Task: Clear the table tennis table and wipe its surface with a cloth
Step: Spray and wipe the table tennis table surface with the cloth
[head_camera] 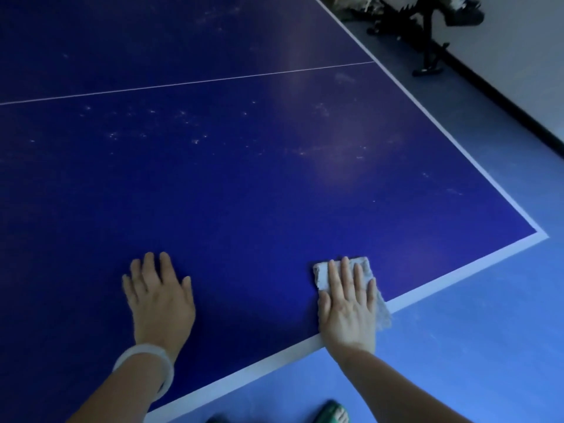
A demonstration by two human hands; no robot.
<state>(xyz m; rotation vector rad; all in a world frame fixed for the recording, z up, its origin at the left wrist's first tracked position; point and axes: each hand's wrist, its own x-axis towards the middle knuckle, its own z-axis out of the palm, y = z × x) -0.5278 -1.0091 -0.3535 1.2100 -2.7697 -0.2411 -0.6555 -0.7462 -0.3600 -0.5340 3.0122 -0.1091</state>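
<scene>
The cloth [351, 288] lay under the right hand [348, 309], fingers straight and pressed flat, at the table [274, 193] near edge close to its right corner. The left hand [158, 300] was spread flat on bare surface, well apart. Pale specks (apparently unwiped) lay ahead, toward the centre line.
</scene>
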